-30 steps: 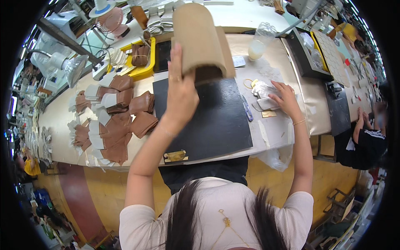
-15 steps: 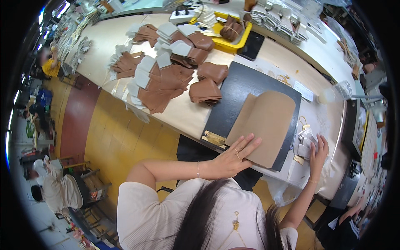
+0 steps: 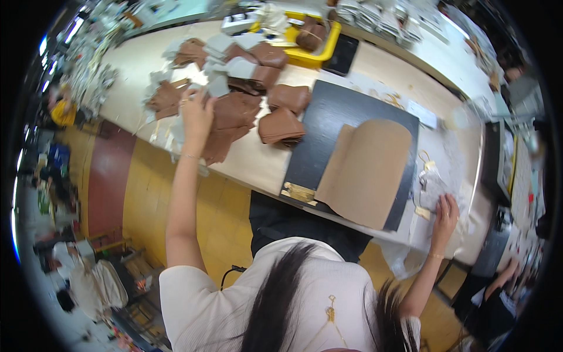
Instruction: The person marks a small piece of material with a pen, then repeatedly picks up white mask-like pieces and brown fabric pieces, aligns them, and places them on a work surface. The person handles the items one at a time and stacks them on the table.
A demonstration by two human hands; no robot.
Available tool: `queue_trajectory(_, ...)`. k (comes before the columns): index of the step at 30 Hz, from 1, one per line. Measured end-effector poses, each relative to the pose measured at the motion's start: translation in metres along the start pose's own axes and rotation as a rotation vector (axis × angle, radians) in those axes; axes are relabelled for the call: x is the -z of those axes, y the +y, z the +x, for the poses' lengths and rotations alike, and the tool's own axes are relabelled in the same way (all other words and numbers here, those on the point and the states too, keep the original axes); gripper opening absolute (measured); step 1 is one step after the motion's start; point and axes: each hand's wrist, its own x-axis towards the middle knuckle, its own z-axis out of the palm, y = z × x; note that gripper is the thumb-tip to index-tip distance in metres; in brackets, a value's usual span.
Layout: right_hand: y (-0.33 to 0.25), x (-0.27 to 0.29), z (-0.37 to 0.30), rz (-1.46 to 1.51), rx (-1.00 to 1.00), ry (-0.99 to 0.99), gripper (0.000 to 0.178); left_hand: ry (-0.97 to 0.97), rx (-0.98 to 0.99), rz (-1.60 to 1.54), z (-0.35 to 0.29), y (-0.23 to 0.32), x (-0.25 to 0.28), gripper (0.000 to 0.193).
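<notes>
My left hand (image 3: 198, 114) reaches out over a fanned pile of brown leather pieces (image 3: 231, 117) with pale grey ends, its fingers apart and touching the pile. Which piece lies under the fingertips is hidden. On the right, my right hand (image 3: 447, 216) rests at the table edge, fingers loosely bent and apart. Right beside it lie a small bunch of whitish pieces (image 3: 431, 183) and a small gold-coloured piece (image 3: 422, 212). Between the hands, a curled brown sheet (image 3: 369, 173) lies on a black board (image 3: 328, 117), touched by neither hand.
Stacks of folded brown leather (image 3: 281, 126) sit left of the board. Behind stand a yellow tray (image 3: 331, 44) and a black phone (image 3: 341, 56). A clear plastic bag (image 3: 402, 261) hangs at the front edge. Other people (image 3: 105, 281) sit further off at left.
My left hand has left the brown sheet and swung left to the leather pile. My right hand has drawn slightly nearer the table edge, its fingers more bent.
</notes>
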Motion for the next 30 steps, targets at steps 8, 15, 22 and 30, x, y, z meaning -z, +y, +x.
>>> queue_trajectory(8,-0.009,0.008,-0.002,-0.033,0.001,-0.017,0.040,-0.164,-0.080,0.078,0.045,-0.021,-0.051,0.062)
queue_trajectory(15,-0.015,0.012,0.006,-0.051,0.034,-0.001,0.034,-0.282,0.004,-0.011,0.045,0.001,-0.010,0.031)
queue_trajectory(22,-0.011,0.011,0.006,-0.041,0.062,-0.031,0.028,-0.359,0.280,-0.441,0.041,0.038,0.101,0.027)
queue_trajectory(30,-0.010,0.018,0.014,-0.027,0.049,-0.122,0.022,-0.281,0.165,-1.283,-0.026,0.191,0.170,0.035)
